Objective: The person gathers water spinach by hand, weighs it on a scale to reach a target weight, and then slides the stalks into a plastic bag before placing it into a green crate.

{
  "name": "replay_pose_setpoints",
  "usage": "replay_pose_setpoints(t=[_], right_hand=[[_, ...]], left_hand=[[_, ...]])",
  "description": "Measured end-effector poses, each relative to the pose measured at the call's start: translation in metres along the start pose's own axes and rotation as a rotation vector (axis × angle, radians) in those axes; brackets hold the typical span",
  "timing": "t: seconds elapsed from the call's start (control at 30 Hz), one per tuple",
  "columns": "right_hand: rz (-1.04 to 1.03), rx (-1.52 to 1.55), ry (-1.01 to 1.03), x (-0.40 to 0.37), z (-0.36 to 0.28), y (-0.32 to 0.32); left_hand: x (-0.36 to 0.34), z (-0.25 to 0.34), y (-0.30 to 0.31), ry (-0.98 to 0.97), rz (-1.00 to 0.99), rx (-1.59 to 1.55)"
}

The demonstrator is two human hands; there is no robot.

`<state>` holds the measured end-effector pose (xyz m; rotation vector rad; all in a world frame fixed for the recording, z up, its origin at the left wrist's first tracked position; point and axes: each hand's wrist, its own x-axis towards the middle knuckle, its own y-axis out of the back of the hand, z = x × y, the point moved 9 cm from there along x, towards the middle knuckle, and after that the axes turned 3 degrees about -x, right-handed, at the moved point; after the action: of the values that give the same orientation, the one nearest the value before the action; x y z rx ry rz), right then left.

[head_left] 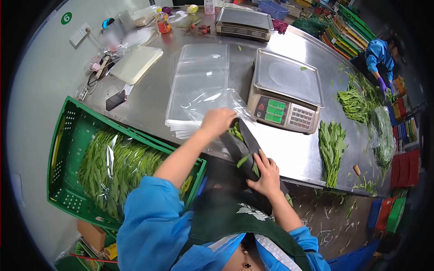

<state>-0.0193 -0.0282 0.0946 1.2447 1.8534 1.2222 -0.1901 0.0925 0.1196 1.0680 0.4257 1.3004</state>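
Observation:
A dark, flexible sheet (247, 137) is rolled into a trough around leafy greens (236, 131), some leaves poking out of its opening. At its upper end, my left hand (218, 121) has its fingers closed on the edge of a clear plastic bag (235, 101); the fingertips are partly hidden. Lower down, my right hand (266, 176) grips the side of the rolled sheet, thumb and fingers around it. Beneath the left hand lies a stack of clear plastic bags (199, 77) on the steel table (289, 156).
A digital scale (289, 86) stands right of the bags, with a second scale (244, 22) behind. Bunched greens (332, 149) lie right. A green crate (58, 158) holding bagged greens is at left, near a phone (116, 100). A co-worker (379, 56) handles greens at far right.

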Motion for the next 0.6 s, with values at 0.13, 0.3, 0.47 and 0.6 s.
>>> replay_pose_setpoints(t=[0.13,0.3,0.47,0.6], right_hand=[[-0.014,0.017,-0.019,0.022,0.002,-0.022],[0.006,0.110,-0.066,0.029,-0.005,-0.010],[0.127,0.339,-0.038,0.064,-0.004,-0.034],[-0.041,1.300,-0.608,0.035,0.070,-0.072]], left_hand=[[-0.057,0.103,-0.038,-0.412,-0.098,-0.149],[-0.126,-0.052,0.003,0.569,0.671,-1.025],[-0.136,-0.011,-0.072,0.685,0.263,-1.377],[-0.153,-0.024,-0.061,0.757,0.177,-1.561]])
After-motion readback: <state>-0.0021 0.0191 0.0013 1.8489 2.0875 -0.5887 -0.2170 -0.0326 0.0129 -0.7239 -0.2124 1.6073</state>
